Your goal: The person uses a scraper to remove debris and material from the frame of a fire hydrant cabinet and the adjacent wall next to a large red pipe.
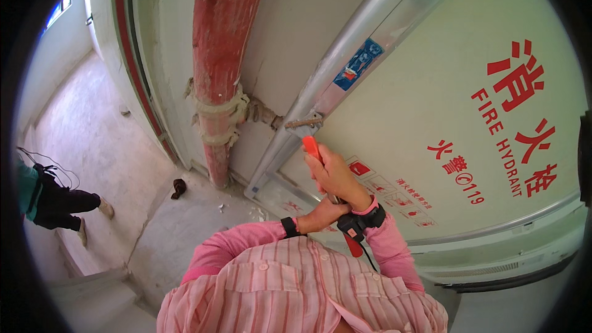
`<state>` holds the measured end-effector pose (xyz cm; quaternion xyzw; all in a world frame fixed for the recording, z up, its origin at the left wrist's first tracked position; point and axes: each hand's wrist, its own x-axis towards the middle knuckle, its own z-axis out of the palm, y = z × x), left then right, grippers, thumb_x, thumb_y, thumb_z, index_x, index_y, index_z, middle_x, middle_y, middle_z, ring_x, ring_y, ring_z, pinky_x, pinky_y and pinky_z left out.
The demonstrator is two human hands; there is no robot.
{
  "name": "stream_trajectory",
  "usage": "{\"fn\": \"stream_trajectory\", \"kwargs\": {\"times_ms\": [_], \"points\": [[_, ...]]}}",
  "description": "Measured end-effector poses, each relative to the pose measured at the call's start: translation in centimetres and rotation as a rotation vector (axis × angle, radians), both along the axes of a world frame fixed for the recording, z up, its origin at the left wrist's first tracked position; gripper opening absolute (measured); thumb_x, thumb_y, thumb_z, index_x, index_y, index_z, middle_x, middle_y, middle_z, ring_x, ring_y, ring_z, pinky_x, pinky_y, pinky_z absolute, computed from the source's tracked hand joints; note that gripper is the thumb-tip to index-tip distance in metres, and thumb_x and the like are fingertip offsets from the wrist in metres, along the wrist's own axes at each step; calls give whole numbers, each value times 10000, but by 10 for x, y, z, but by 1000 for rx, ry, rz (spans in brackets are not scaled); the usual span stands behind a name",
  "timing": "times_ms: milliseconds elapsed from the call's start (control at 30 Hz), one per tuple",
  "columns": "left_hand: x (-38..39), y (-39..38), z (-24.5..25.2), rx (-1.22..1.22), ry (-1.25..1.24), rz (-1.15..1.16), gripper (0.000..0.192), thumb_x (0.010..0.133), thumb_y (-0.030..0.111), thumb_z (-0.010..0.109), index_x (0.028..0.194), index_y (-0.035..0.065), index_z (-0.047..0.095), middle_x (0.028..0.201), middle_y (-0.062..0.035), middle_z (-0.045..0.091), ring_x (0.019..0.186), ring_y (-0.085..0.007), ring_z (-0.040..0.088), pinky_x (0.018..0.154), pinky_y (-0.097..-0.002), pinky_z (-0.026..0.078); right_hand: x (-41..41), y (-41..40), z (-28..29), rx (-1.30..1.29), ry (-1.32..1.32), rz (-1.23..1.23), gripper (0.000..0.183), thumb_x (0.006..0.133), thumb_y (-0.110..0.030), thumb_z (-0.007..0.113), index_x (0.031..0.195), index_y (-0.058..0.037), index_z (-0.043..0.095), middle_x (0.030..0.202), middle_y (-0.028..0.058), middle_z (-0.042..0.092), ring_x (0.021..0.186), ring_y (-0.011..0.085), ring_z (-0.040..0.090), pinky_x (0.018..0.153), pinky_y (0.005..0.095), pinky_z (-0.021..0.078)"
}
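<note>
A long-handled scraper (pixel 311 145) with a red grip and a grey metal head runs up and away from my body. My right hand (pixel 336 173) wraps the upper part of its handle. Lower down, my left hand (pixel 319 216) grips the same handle, near my right wrist. The scraper's head (pixel 303 126) lies over the silver metal frame (pixel 319 97) of a fire hydrant cabinet; whether its edge touches cannot be told. Farther up that frame, a blue sticker (pixel 359 64) is partly torn. To the right, the cabinet's pale door panel (pixel 393 115) bears red lettering.
A red, plaster-spattered pipe (pixel 222 46) stands left of the cabinet, with a side branch (pixel 261 113) reaching its frame. White scraps (pixel 260 215) and a dark object (pixel 178 188) lie on the concrete floor (pixel 180 226). Another person (pixel 60 199) is at the far left.
</note>
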<state>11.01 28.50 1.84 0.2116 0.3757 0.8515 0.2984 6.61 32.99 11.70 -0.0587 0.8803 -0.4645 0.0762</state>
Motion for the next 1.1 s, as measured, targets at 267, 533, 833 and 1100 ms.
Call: {"fn": "stream_trajectory", "kwargs": {"times_ms": [267,533,833,1100], "points": [[-3,3,0,-44,63,-32,285,747,27,560,1029,-7,558,987,-24,591,903,-112,538,750,-267,454,7,2,7,-139,12,-22,244,919,-248,496,985,-13,488,616,29,493,397,85,443,361,253,359],[-10,3,-7,-101,141,31,340,766,42,567,1102,0,534,1026,-36,593,942,-129,545,790,-283,455,0,0,9,-118,5,8,304,926,-215,466,1163,-28,497,622,5,472,416,53,423,377,216,352],[-12,-5,0,-101,109,-24,330,762,56,572,1085,0,536,1026,-39,592,927,-135,550,751,-277,459,0,-1,4,-117,58,-4,318,926,-226,470,1179,-33,485,625,3,473,412,51,421,378,214,350],[-14,-11,-1,-101,133,-11,280,781,76,595,1048,6,549,954,-25,603,853,-109,548,702,-264,454,6,-11,13,-170,62,-51,317,926,-218,463,1190,-44,485,624,4,478,414,49,424,379,209,352]]}}
